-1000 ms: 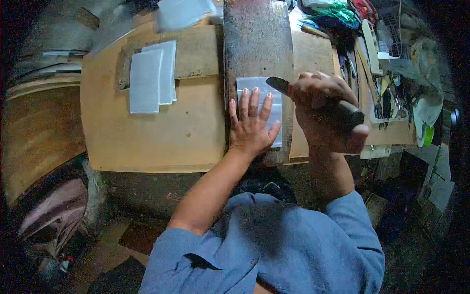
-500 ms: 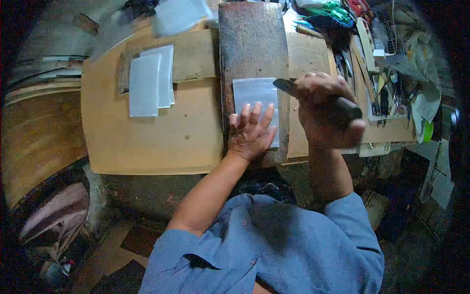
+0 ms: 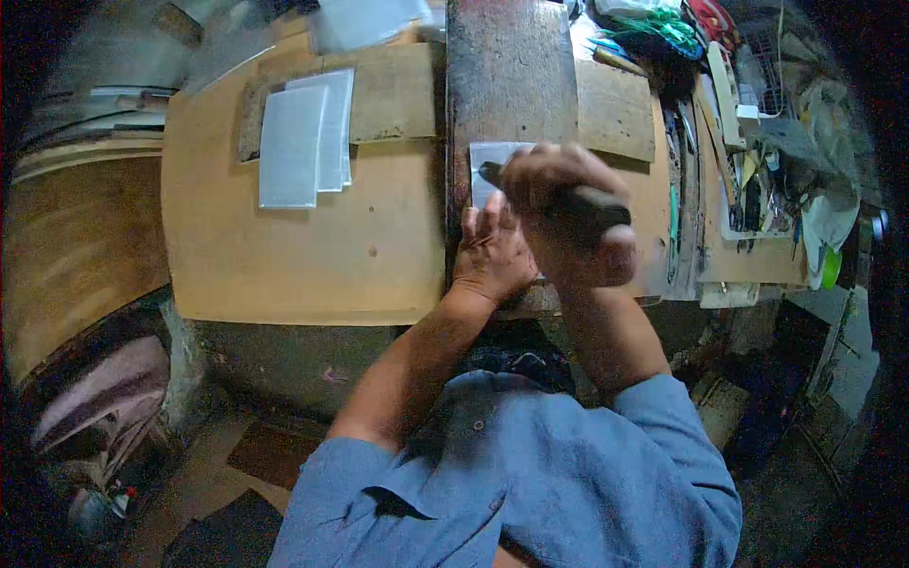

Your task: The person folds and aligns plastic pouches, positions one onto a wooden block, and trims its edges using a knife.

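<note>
My left hand (image 3: 494,257) lies flat with its fingers stretched on a pale, translucent plastic sheet or thin stack (image 3: 481,156), on a dark wooden board (image 3: 511,80). Closed round the dark handle of a knife (image 3: 597,208), my right hand (image 3: 559,180) is blurred by motion. The short blade points left, just above the left fingertips and over the upper part of the sheet. Whether the blade touches the plastic I cannot tell. My right hand and forearm hide the sheet's right side.
Several similar plastic sheets (image 3: 292,151) overlap on the left of the tan worktop (image 3: 379,284). More sheets (image 3: 369,24) lie at the back. Along the right stand a tray of tools (image 3: 753,222), a white power strip (image 3: 724,95) and green netting (image 3: 668,33).
My right hand has swept left with the knife across the sheet's upper part. My left hand stays flat on the plastic, its fingers closer together. The whole view has shifted slightly.
</note>
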`<state>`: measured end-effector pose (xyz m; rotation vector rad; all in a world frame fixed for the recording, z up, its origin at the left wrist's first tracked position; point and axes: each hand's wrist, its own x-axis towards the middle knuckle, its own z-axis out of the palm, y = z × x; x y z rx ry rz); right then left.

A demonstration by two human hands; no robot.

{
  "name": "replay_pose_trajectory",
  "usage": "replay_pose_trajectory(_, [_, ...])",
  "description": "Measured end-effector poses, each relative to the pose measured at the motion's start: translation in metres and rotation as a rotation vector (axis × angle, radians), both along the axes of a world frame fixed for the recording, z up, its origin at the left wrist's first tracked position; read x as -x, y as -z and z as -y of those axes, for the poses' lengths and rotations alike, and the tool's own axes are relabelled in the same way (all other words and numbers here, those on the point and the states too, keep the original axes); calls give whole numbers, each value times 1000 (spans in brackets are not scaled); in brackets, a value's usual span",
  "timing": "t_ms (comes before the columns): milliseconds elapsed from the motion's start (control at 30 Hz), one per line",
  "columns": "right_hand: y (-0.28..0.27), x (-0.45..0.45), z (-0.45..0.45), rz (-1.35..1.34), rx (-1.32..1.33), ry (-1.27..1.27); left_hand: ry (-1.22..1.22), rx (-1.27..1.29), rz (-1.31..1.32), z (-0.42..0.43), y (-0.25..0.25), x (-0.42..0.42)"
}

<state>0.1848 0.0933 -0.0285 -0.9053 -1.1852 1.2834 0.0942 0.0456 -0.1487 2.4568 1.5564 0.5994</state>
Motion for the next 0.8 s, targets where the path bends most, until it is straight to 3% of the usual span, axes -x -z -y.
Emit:
replay_pose_trajectory(67, [20,2,-15,-410,-174,-7,-3,68,-9,-1,3,0])
replay_pose_trajectory(133, [10,-4,-13,-378,-148,-37,4,144,-17,0,6,-1])
replay_pose_trajectory(200, [0,-7,-5,-353,-180,36,5,-1,33,0,8,-2])
replay_pose_trajectory(267, [-1,-14,-7,-293,-237,21,-2,5,2,0,8,-2])
replay_pose_trajectory(367, [10,-17,-12,-371,-67,95,-11,-14,-18,-3,5,-3])
replay_pose_trajectory(500, [-3,-31,0,-368,-193,-5,-8,-35,10,-2,6,-2])
replay_pose_trajectory(600, [7,-40,-11,-306,-147,74,-23,-60,5,-2,4,-4])
replay_pose_trajectory(667, [4,-48,-7,-359,-107,87,-22,-66,5,-1,2,-4])
replay_pose_trajectory(733, [0,-57,-4,-362,-278,-82,-29,-74,3,-3,4,-2])
replay_pose_trajectory(800, [9,-52,2,-547,-170,37,-7,-89,-29,0,7,-2])
